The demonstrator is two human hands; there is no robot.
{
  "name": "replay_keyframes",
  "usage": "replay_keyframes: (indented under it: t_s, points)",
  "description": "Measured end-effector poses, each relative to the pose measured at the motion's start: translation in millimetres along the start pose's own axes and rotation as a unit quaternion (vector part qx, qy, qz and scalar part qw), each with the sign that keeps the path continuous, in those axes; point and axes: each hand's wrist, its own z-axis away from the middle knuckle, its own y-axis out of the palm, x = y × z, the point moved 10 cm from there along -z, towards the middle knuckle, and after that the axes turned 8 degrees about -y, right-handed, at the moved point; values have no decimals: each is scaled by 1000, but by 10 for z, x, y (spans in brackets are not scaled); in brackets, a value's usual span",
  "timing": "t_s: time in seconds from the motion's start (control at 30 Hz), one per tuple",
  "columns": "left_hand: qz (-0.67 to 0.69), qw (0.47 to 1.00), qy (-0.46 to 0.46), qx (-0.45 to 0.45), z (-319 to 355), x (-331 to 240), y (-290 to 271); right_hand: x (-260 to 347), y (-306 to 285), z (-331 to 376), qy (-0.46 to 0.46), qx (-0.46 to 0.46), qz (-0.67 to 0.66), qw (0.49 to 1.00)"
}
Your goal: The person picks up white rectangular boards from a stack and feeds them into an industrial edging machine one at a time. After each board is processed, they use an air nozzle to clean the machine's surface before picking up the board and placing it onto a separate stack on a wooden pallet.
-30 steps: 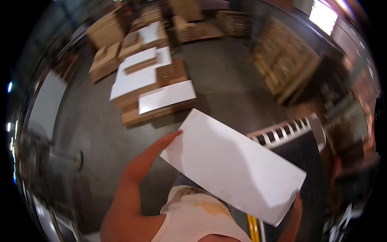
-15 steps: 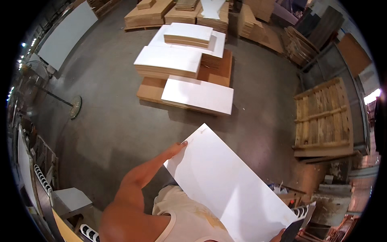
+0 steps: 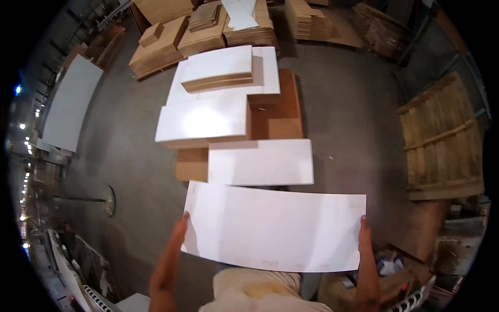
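Note:
A long white rectangular board (image 3: 273, 229) is held level in front of my body, its long side running left to right. My left hand (image 3: 183, 224) grips its left short edge, and my right hand (image 3: 364, 224) grips the right one. Most of the fingers are hidden under the board. Just past its far edge lies a short stack topped by a white board (image 3: 262, 162). Behind that, to the left, sits a thicker stack of white boards (image 3: 204, 120), and further back another white stack (image 3: 218, 65). All rest on a brown base sheet (image 3: 278, 122).
Cardboard-coloured stacks (image 3: 202, 34) line the back. At right leans a wooden pallet (image 3: 442, 138). A fan-like stand's round base (image 3: 110, 200) is on the left floor, with a large pale panel (image 3: 73, 106) behind. An open carton (image 3: 384, 270) sits close at my right.
The white board has turned from diagonal to crosswise and is now level before me. I face the stacks more squarely and nearer. My right hand has come fully into view.

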Motion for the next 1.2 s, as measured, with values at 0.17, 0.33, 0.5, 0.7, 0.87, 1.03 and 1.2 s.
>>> replay_keyframes:
  t_s: [0.17, 0.33, 0.5, 0.7, 0.87, 1.03, 1.2]
  points:
    - [-120, 968, 19, -221, -790, -645, -566, 111, 1912, -1315, 34, 120, -77, 989]
    - [-59, 987, -24, -148, -2228, -1073, -390, -339, 3119, -2379, 37, 94, 52, 994]
    - [-58, 992, 4, -111, -3502, -1720, 355, -194, 3496, -3357, -73, 6, 167, 983]
    - [-76, 983, 24, -167, -4525, -1982, 330, -574, 4270, -3951, -16, 63, -32, 997]
    - [-46, 975, 54, -212, -4437, -2159, -48, -767, 4720, -3893, -50, 72, -14, 996]
    - [136, 938, -229, -224, -4394, -717, 1026, -2087, 3033, -3427, -59, -47, 175, 982]
    - [426, 904, -9, -10, -4431, -1048, 1339, -1746, 4928, -2105, 382, -67, -490, 781]
